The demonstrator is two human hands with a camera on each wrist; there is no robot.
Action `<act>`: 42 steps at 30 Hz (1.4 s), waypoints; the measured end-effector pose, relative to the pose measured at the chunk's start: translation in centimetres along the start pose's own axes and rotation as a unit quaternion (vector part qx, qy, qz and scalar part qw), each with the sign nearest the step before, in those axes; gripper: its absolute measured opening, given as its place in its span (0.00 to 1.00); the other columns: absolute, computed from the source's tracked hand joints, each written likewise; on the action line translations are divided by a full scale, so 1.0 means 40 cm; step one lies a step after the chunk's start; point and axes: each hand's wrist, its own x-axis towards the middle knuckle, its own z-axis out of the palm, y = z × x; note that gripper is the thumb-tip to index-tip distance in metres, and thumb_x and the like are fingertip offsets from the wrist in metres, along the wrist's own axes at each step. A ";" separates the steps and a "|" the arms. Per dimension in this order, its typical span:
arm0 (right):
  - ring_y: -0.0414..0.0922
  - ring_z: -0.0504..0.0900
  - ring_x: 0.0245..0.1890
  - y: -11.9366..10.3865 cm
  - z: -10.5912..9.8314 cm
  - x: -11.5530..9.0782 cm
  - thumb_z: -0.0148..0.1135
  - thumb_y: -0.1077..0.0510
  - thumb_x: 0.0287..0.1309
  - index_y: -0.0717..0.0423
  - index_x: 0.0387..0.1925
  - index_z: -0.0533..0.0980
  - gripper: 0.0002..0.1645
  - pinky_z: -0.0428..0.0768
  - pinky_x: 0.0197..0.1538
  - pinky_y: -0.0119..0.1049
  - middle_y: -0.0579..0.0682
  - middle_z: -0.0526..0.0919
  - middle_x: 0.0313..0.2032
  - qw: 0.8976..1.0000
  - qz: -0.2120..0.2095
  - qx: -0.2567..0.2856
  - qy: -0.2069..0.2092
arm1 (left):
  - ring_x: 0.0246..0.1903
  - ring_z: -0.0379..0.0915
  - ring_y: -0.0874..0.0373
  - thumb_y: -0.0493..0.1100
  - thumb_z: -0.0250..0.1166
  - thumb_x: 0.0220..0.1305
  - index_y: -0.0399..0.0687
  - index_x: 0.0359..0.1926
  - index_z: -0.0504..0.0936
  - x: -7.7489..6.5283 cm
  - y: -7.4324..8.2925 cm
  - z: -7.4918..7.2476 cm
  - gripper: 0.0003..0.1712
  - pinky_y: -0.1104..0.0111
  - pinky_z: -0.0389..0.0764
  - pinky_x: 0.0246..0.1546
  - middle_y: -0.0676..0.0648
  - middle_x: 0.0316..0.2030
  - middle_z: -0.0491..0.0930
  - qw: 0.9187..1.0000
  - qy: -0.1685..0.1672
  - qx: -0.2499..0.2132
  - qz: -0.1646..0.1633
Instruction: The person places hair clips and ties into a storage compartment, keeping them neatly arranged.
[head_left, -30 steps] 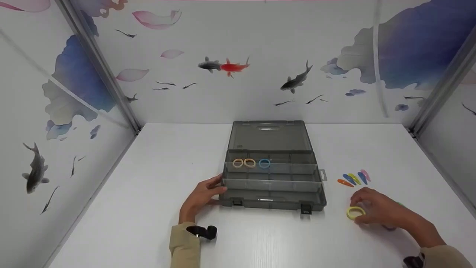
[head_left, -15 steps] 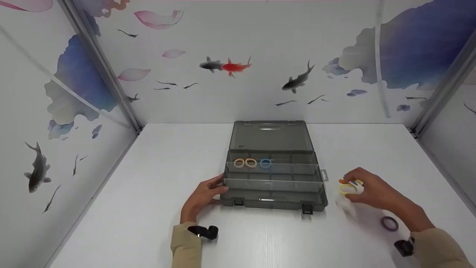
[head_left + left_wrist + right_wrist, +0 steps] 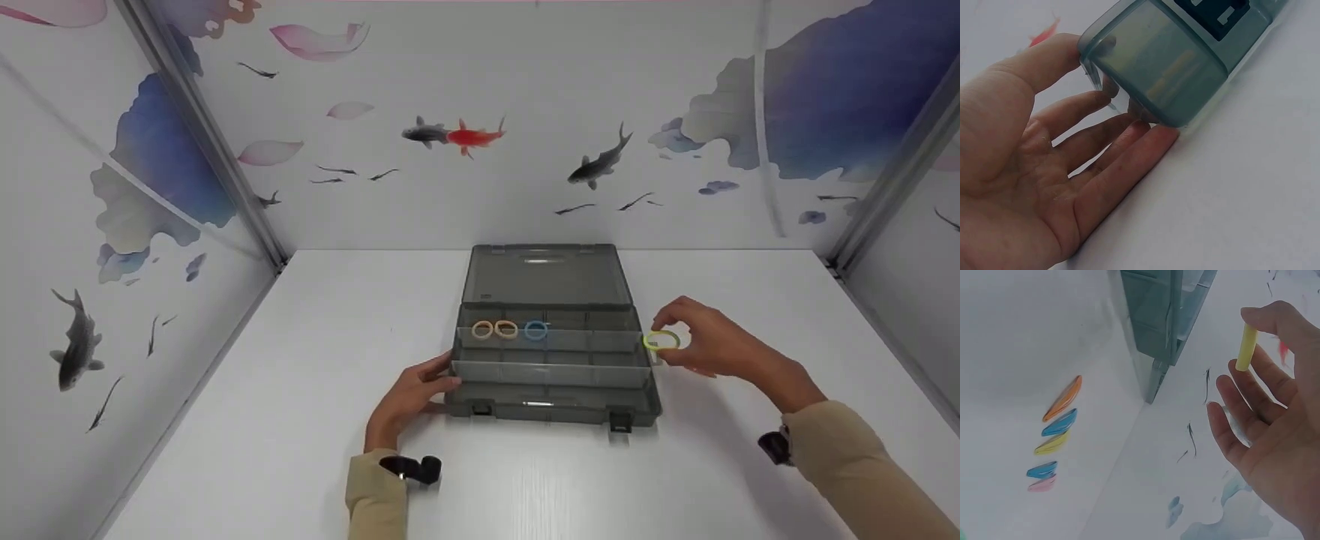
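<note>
An open, smoky grey plastic storage box [image 3: 555, 412] lies in the middle of the white table, its lid [image 3: 544, 279] laid back. At its left side my left hand [image 3: 403, 394] holds the wall, the thumb on the rim and the fingers against the side in the left wrist view. My right hand [image 3: 712, 346] pinches a yellow hair tie [image 3: 1247, 349] between thumb and fingers, raised beside the box's right edge. In the rear row of compartments sit two light orange hair ties [image 3: 506, 338] and a blue hair tie [image 3: 526, 330].
Several hair clips lie in a row on the table in the right wrist view, among them an orange clip [image 3: 1063, 399], a yellow clip [image 3: 1051, 443] and a pink clip [image 3: 1042, 483]. My right hand mostly covers them in the head view. White printed panels [image 3: 525, 202] enclose the table.
My right hand has lifted the yellow hair tie and carried it away from me and leftward, up to the box's right edge. My left hand stays at the box.
</note>
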 end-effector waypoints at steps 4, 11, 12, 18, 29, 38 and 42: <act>0.56 0.77 0.54 -0.026 -0.001 0.037 0.72 0.60 0.55 0.58 0.47 0.79 0.18 0.79 0.56 0.57 0.56 0.77 0.52 1.000 0.000 0.004 -0.008 | 0.70 0.64 0.38 0.52 0.68 0.66 0.50 0.77 0.61 0.000 -0.001 0.002 0.43 0.51 0.82 0.56 0.37 0.77 0.56 1.000 -0.004 0.002 0.000; 0.56 0.76 0.53 -0.066 0.003 0.108 0.71 0.60 0.55 0.58 0.47 0.79 0.18 0.80 0.56 0.58 0.58 0.76 0.52 1.000 -0.004 0.002 -0.013 | 0.71 0.63 0.38 0.51 0.68 0.66 0.52 0.76 0.62 0.003 -0.002 0.002 0.42 0.51 0.81 0.57 0.39 0.77 0.57 1.000 0.002 0.002 0.000; 0.56 0.76 0.54 -0.068 0.004 0.118 0.71 0.60 0.56 0.59 0.48 0.79 0.18 0.79 0.56 0.58 0.58 0.76 0.52 1.000 -0.005 0.005 -0.012 | 0.71 0.63 0.39 0.51 0.68 0.66 0.52 0.76 0.63 0.003 -0.001 0.002 0.41 0.51 0.81 0.57 0.39 0.77 0.58 1.000 0.003 0.002 0.000; 0.59 0.76 0.56 -0.067 0.016 0.168 0.71 0.58 0.56 0.61 0.50 0.80 0.20 0.77 0.57 0.59 0.61 0.75 0.54 1.000 0.009 0.005 -0.020 | 0.71 0.63 0.39 0.51 0.68 0.66 0.52 0.76 0.63 0.003 0.002 0.002 0.41 0.52 0.82 0.56 0.39 0.77 0.57 1.000 0.004 0.004 -0.003; 0.64 0.73 0.59 -0.068 0.050 0.247 0.69 0.57 0.59 0.64 0.49 0.81 0.19 0.74 0.59 0.62 0.66 0.76 0.54 0.999 0.015 -0.027 -0.030 | 0.71 0.63 0.38 0.51 0.67 0.67 0.51 0.76 0.62 0.004 -0.001 0.002 0.41 0.49 0.82 0.56 0.38 0.76 0.58 1.000 0.008 0.010 -0.001; 0.67 0.71 0.62 -0.079 0.081 0.295 0.68 0.56 0.61 0.63 0.52 0.81 0.21 0.73 0.62 0.63 0.68 0.73 0.60 0.998 0.045 -0.013 -0.037 | 0.71 0.63 0.38 0.50 0.66 0.68 0.52 0.76 0.62 0.005 -0.001 0.004 0.40 0.49 0.81 0.57 0.39 0.76 0.58 1.000 0.004 0.011 0.000; 0.67 0.70 0.63 -0.082 0.099 0.312 0.69 0.55 0.60 0.64 0.51 0.81 0.21 0.70 0.64 0.64 0.68 0.73 0.61 0.998 0.052 -0.014 -0.033 | 0.71 0.64 0.39 0.50 0.67 0.67 0.52 0.76 0.62 0.007 -0.001 0.002 0.40 0.49 0.82 0.56 0.39 0.76 0.58 1.000 0.002 0.006 0.001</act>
